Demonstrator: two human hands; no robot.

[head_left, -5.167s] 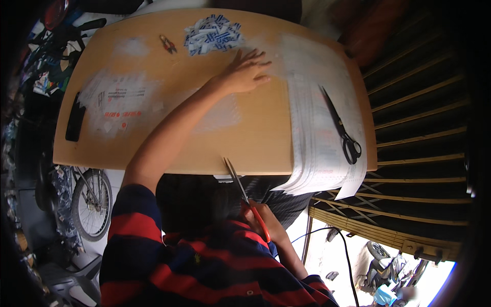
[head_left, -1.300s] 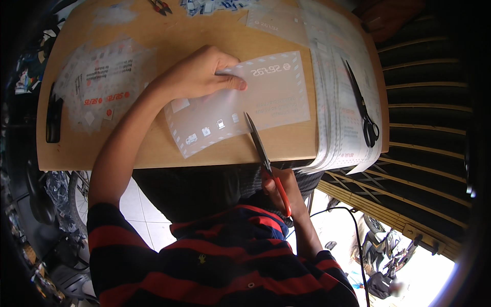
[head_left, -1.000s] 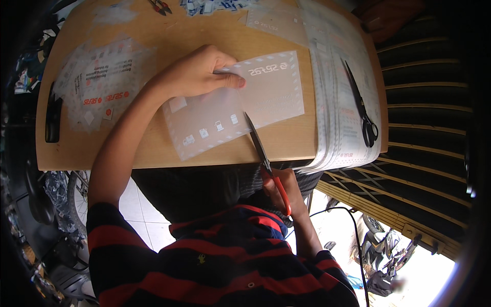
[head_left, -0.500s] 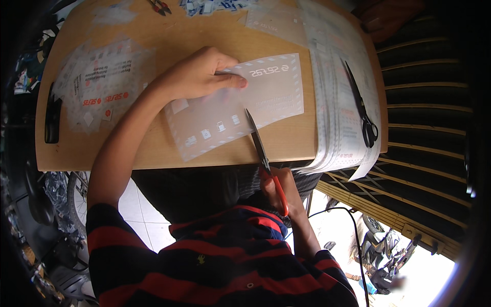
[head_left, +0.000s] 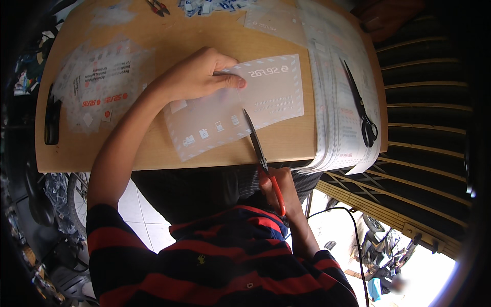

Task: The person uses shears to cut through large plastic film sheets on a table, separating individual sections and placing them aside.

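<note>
Little bare tabletop (head_left: 286, 144) separates held sheet (head_left: 268, 94) from front edge (head_left: 204, 166).

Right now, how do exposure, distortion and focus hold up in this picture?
In the head view, the ground at lower right washes out to white, while the picture's rim falls to black; the table's sides bow outward; the red-handled scissors in the right hand look fairly crisp.

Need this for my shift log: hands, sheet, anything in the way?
Left hand pinching frosted sheet. Right hand holding red-handled scissors, blades overlapping the sheet's near edge. No obstruction seen at the blades; black scissors lie right, on stacked sheets.
</note>
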